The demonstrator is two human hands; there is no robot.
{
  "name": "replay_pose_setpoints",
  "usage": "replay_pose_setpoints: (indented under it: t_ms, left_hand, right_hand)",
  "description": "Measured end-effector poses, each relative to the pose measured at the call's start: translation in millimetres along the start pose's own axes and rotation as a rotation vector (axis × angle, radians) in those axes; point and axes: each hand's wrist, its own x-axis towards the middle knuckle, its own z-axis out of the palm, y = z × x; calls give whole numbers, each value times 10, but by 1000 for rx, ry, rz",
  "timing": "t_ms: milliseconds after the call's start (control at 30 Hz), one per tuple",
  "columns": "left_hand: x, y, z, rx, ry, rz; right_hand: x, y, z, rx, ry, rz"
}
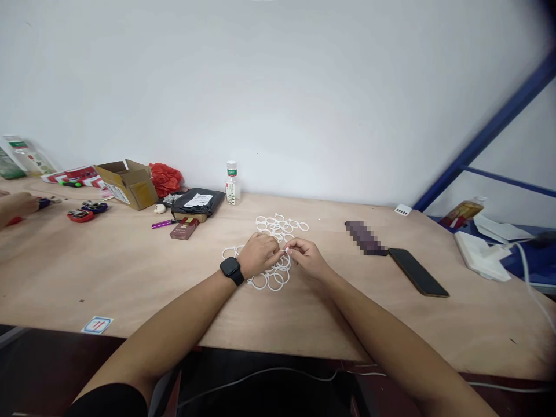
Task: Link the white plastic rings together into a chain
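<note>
Several white cable ties [275,282], closed into loops and some linked together, lie spread on the wooden table around my hands. My left hand [259,253], with a black watch on its wrist, has its fingers pinched on a white cable tie at the middle of the pile. Close on its right, my right hand [307,258] pinches the same tie near its small head [286,250]. The fingers partly cover the tie, and my left hand hides some of the loops below it.
Behind stand a plastic bottle [233,184], a black parcel [200,201], a dark red box [185,228] and an open carton [130,184]. At right lie a phone [417,272] and a blurred dark item [365,237]. Another person's hand [19,205] is at far left.
</note>
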Motion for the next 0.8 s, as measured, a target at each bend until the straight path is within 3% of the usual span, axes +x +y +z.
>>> replay_pose_setpoints:
  t_ms: [367,600,800]
  left_hand:
    - [8,22,-31,-56,67,-33]
    - [10,41,-28,-31,42,-10]
    - [10,52,-34,-11,1,13]
  right_hand:
    - [-25,49,16,-8,11,-30]
    - [-47,9,-6,-90,-53,-106]
    - [-51,-10,-9,-175,-34,-92]
